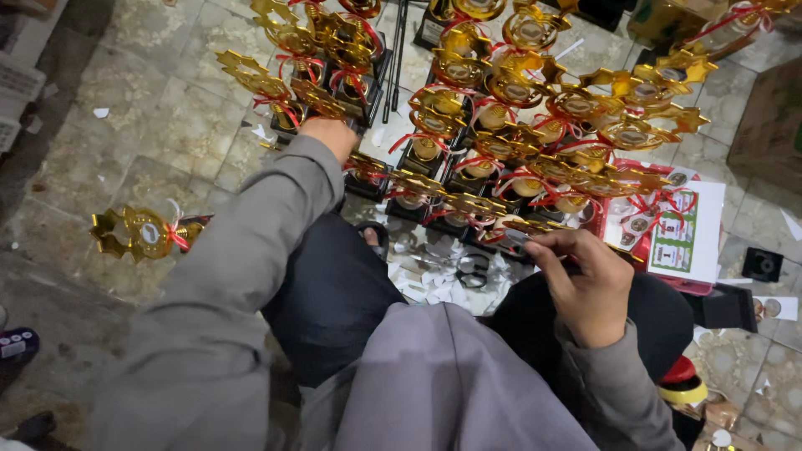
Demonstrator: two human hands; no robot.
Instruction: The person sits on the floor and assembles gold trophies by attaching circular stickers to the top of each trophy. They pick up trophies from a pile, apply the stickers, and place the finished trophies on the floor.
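Many gold star-shaped trophies (518, 125) with red ribbons and black bases stand packed together on the tiled floor ahead of me. My left hand (330, 134) reaches out in a grey sleeve and rests among the trophies at the left group (301, 58); its fingers are hidden behind them. My right hand (585, 284) is curled close to my lap, pinching a small round piece at the top of a gold trophy (518, 230) that lies near the front row. One gold trophy (144, 234) lies apart on the floor at the left.
A red tray (622, 246) with a printed sheet (689, 234) and small discs lies at the right. White paper scraps (434, 280) and scissors (474, 269) litter the floor by my knees. A cardboard box (769, 117) stands far right, a red and yellow roll (683, 380) near my right leg.
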